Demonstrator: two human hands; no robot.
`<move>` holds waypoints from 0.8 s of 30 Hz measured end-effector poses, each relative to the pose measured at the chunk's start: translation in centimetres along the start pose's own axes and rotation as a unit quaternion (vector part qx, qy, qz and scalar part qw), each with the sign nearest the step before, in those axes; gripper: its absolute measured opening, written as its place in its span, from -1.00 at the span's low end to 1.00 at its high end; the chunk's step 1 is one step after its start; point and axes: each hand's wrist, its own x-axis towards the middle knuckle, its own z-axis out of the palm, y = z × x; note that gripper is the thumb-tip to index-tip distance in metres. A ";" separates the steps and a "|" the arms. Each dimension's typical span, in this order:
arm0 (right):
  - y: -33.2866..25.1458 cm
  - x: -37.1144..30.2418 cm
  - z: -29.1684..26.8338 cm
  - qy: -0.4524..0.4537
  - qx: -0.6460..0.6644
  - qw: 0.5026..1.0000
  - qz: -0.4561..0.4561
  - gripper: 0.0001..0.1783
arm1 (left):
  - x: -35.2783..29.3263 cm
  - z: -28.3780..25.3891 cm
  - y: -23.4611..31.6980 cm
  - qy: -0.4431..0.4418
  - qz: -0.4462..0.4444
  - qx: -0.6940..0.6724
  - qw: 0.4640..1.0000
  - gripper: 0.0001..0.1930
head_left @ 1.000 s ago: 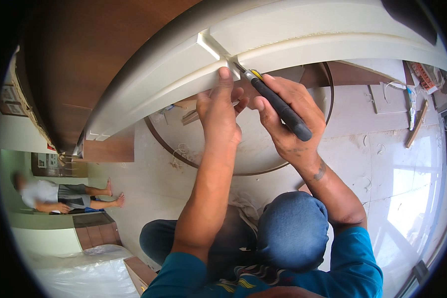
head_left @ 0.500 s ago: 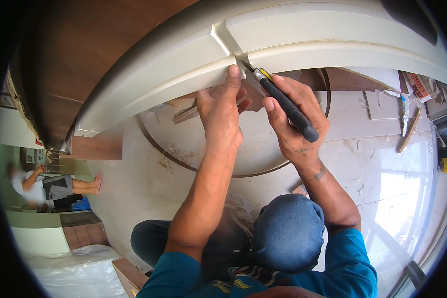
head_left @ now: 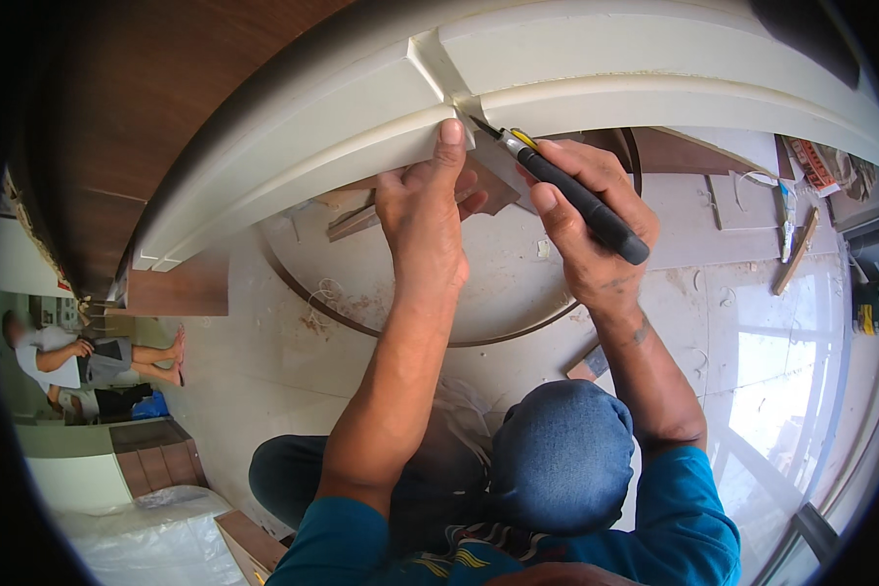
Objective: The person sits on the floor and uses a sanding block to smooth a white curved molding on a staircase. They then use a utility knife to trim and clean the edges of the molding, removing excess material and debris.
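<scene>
A curved white panel [head_left: 293,176] with raised moulding runs across the top, with a recessed vertical groove [head_left: 441,68] cutting through it. My left hand [head_left: 430,210] pinches the panel's lower edge just left of the groove, thumb on the front and fingers curled underneath. In my right hand [head_left: 601,215] is a utility knife [head_left: 586,203] with a black handle and a yellow part near the blade. Its dark blade points up and left, the tip at the groove's lower end. Whether the tip touches the panel, I cannot tell.
A curved brown strip [head_left: 352,330] lies on the pale floor amid dust and scraps. Wood offcuts [head_left: 799,252] and a white-and-blue tube [head_left: 787,223] are at right. Another person [head_left: 63,356] is far left, above plastic sheeting [head_left: 156,532]. Brown board [head_left: 195,88] spans the upper left.
The knife and right hand have shifted slightly right, the blade tip drawing a little back from the groove. My left hand keeps its hold. The person at far left has changed posture.
</scene>
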 end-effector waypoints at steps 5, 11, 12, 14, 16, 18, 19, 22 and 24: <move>-1.1 0.0 -0.8 -0.010 -0.001 0.999 0.049 -0.63 | 0.2 -0.2 -0.3 -0.001 0.003 0.001 1.000 -0.22; -0.3 -0.5 0.5 0.030 0.038 0.998 0.051 -0.60 | 0.0 0.1 -0.1 0.008 0.004 0.000 1.000 -0.24; -0.3 -0.5 0.6 0.028 0.022 0.999 0.037 -0.60 | 0.0 0.0 -0.2 0.006 0.005 -0.001 1.000 -0.24; -0.5 -0.6 0.9 0.023 -0.010 1.000 0.008 -0.59 | 0.1 -0.1 -0.4 0.003 0.008 -0.002 1.000 -0.24; -0.6 -1.0 1.3 0.033 -0.011 0.999 0.009 -0.59 | 0.1 -0.1 -0.4 0.005 0.007 -0.002 1.000 -0.25; -0.6 -1.2 1.8 0.043 -0.010 0.999 0.011 -0.59 | 0.1 0.0 -0.4 0.006 0.005 -0.004 1.000 -0.25; -0.4 -1.3 2.0 0.048 -0.008 0.999 0.012 -0.59 | 0.1 0.0 -0.4 0.006 0.004 -0.005 1.000 -0.24; 0.2 -1.7 2.0 0.036 -0.029 0.999 -0.002 -0.57 | 0.1 0.1 -0.4 0.006 0.005 -0.004 1.000 -0.23; 0.6 -1.8 1.9 0.027 -0.038 0.999 -0.009 -0.55 | 0.1 0.0 -0.4 0.006 0.005 0.000 1.000 -0.21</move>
